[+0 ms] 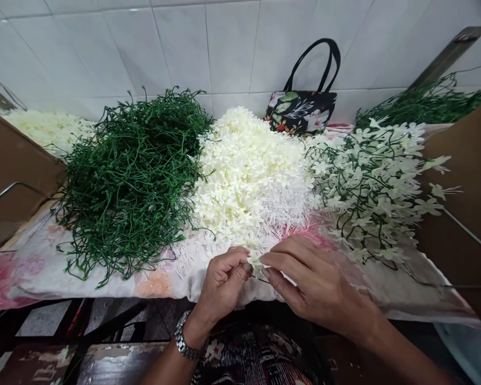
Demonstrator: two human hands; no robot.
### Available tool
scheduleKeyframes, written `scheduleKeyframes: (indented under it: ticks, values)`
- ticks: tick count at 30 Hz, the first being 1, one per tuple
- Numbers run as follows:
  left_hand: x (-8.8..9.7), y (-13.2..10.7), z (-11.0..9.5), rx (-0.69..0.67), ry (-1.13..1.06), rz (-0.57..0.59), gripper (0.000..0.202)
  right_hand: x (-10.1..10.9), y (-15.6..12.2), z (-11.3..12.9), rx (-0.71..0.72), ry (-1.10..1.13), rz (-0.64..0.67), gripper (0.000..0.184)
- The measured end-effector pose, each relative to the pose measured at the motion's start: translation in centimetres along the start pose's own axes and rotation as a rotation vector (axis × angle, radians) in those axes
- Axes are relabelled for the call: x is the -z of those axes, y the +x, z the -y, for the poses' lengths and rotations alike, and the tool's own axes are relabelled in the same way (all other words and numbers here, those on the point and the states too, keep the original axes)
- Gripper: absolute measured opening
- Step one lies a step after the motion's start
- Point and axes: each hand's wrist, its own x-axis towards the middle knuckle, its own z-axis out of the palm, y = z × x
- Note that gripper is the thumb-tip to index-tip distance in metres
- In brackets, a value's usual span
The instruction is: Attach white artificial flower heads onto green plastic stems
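Near the table's front edge, my left hand (226, 280) pinches a small white artificial flower (255, 263) between thumb and fingertips. From the other side, my right hand (308, 275) closes its thumb and forefinger on the same flower's petals. What part lies inside the left fingers is hidden. Just beyond the hands spreads a heap of cream flower heads (240, 160). Thin white stamen pieces (286, 203) lie on its right side. Green plastic stems (132, 176) are piled to the left. Assembled white flowers on green stems (377, 187) lie to the right.
A floral cloth (156, 283) covers the table. Brown cardboard panels (16, 166) stand at both sides. By the tiled wall (184, 48) stands a black floral handbag (302, 109). More green stems (436, 104) lie at the back right, more cream flower heads (52, 128) at the back left.
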Motion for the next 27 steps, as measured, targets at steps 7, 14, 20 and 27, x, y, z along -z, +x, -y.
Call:
scheduleKeyframes:
  ticks: [7, 14, 20, 27]
  values:
    - [-0.7, 0.3, -0.1, 0.014, 0.074, 0.023, 0.029, -1.6, -0.5, -0.4, 0.040, 0.000, 0.046, 0.017]
    - [-0.7, 0.5, -0.6, 0.093, 0.055, 0.029, 0.026, -0.7, -0.5, -1.4, -0.032, 0.159, 0.023, 0.013]
    - [-0.1, -0.6, -0.8, 0.161, -0.285, -0.266, 0.022, 1.6, -2.5, -1.8, -0.253, 0.187, -0.050, 0.032]
    - [-0.5, -2.9, -1.5, 0.199, -0.405, -0.167, 0.020, -2.0, -3.7, 0.7, -0.233, 0.318, -0.025, 0.013]
